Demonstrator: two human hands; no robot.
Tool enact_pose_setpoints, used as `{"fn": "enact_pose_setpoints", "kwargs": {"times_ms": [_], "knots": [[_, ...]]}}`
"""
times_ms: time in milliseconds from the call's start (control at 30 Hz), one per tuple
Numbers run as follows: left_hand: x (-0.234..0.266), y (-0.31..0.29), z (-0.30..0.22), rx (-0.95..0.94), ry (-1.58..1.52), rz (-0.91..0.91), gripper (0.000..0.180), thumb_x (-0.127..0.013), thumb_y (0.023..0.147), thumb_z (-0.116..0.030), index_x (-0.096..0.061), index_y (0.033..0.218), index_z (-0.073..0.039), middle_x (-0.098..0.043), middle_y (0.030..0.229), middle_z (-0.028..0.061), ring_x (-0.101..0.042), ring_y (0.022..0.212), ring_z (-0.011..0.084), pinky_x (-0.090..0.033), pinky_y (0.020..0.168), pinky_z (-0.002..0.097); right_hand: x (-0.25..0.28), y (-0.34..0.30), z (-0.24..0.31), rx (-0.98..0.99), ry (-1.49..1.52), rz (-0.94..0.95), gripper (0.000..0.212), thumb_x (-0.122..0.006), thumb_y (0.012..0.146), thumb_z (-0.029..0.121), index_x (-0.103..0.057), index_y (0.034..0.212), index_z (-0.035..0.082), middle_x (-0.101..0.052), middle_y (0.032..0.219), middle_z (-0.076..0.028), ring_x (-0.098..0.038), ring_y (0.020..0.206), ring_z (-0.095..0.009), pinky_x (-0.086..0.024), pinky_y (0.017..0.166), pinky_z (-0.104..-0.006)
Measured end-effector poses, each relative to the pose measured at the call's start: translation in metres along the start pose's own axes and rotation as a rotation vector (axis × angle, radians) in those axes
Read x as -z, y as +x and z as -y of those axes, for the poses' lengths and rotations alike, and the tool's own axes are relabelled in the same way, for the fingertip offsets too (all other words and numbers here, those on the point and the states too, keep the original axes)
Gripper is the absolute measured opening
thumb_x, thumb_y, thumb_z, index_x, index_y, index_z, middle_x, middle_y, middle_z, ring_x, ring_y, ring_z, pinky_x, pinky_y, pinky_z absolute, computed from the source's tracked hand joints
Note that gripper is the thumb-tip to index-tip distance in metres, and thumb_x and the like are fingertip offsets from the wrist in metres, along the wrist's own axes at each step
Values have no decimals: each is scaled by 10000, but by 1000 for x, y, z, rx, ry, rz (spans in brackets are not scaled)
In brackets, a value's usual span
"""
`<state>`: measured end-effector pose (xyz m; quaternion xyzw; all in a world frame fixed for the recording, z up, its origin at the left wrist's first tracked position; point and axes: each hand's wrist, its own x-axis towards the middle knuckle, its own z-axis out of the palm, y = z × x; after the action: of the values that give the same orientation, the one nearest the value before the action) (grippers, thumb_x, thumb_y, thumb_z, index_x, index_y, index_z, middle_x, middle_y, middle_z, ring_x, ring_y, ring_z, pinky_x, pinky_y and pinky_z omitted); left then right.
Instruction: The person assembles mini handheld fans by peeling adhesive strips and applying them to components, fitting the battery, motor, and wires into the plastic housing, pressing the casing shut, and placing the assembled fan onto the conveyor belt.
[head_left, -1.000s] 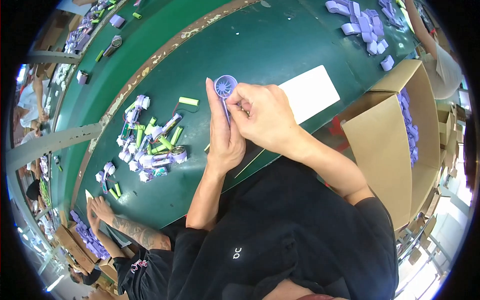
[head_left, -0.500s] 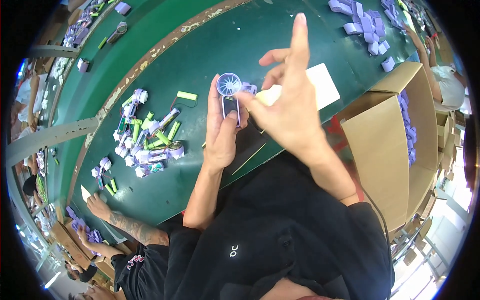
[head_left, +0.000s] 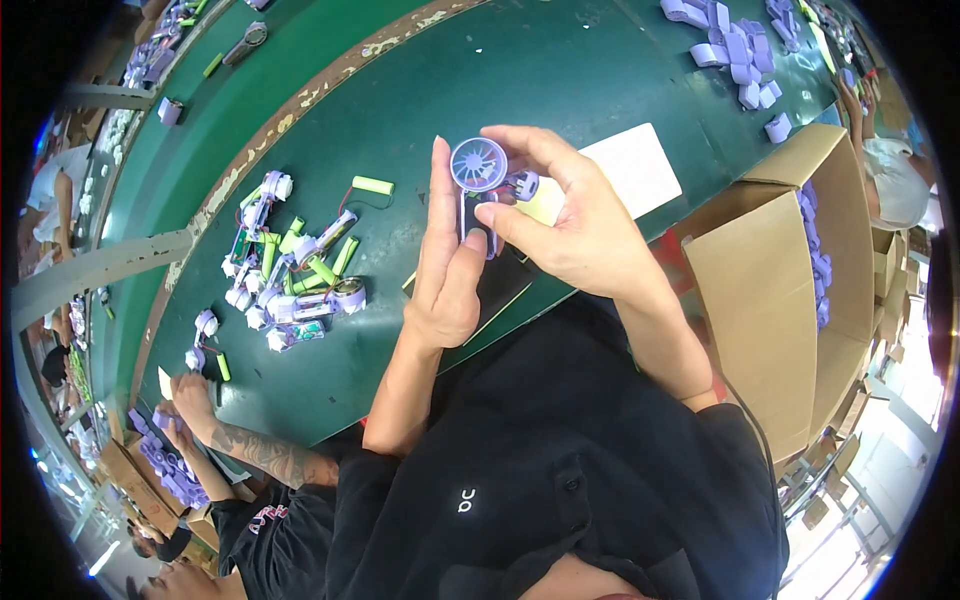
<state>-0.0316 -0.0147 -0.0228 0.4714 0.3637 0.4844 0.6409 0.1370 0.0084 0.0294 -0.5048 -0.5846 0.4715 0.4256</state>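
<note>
My left hand holds a small purple handheld fan upright, with its round grille at the top and its dark body against my palm. My right hand grips the same fan from the right, thumb on the body and fingers curled over the grille. Both hands hover above the green table, over a dark flat mat at the near edge.
A heap of green battery cells and purple-white fan parts lies to the left. A white sheet lies right of my hands. An open cardboard box with purple parts stands at the right. Another person's tattooed arm works at lower left.
My right hand, which was raised with fingers spread half a second ago, has come back down and closed on the fan. The fan stays in my left hand.
</note>
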Motion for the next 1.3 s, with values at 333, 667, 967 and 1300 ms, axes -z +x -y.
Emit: {"fn": "enact_pose_setpoints", "kwargs": {"times_ms": [333, 667, 967, 1300], "knots": [[-11, 7, -4, -139, 325, -3, 615, -323, 1094, -52, -108, 1666, 20, -560, 1452, 166, -602, 1232, 225, -469, 1061, 342, -23, 5, -11, -37, 260, -71, 447, -697, 912, -1, -560, 1335, -46, -669, 1110, -106, -652, 968, -154, -578, 812, -287], [-29, 13, 6, -357, 332, -45, 655, -397, 1052, -4, -141, 1654, 35, -623, 1366, 219, -652, 1183, 277, -501, 1026, 373, -36, -5, -7, -13, 283, -268, 437, -644, 922, 0, -495, 1334, 5, -629, 1144, -100, -615, 1045, -151, -517, 893, -311], [-22, 17, -8, 104, -190, -55, 813, -489, 905, -66, -188, 1657, 2, -556, 1389, 135, -615, 1052, 163, -509, 839, 272, -1, 5, -23, 3, 159, -2, 562, -711, 937, 48, -458, 1437, 19, -605, 1239, -141, -627, 1063, -164, -536, 893, -301], [-24, 16, -10, -11, -357, 59, 1010, -580, 838, -304, -94, 1667, 4, -547, 1305, 209, -562, 869, 180, -457, 764, 282, 41, 2, -44, -265, 218, -89, 556, -496, 1081, 505, -661, 1271, 9, -670, 1145, -86, -606, 1103, -166, -481, 915, -315]]}}
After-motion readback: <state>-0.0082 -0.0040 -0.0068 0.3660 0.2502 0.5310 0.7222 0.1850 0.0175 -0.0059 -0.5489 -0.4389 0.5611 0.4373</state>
